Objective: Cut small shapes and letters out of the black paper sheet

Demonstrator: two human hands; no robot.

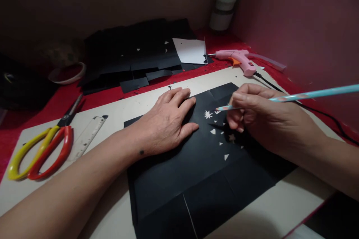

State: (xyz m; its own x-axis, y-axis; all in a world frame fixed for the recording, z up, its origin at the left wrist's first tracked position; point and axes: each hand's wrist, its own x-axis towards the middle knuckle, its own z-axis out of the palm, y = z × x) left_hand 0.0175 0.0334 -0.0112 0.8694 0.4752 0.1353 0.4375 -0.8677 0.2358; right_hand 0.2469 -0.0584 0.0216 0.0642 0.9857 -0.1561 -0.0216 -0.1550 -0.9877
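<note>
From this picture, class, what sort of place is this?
Probably a home craft table: scissors, a pink glue gun and cut black paper lie on it.

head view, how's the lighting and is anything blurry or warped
Head view: dim overall, light falling mostly on the black paper and both hands; the back wall and jar sit in gloom and look soft. The right hand casts a shadow on the paper. The blue pencil and board edges bow, a wide-lens effect.
</note>
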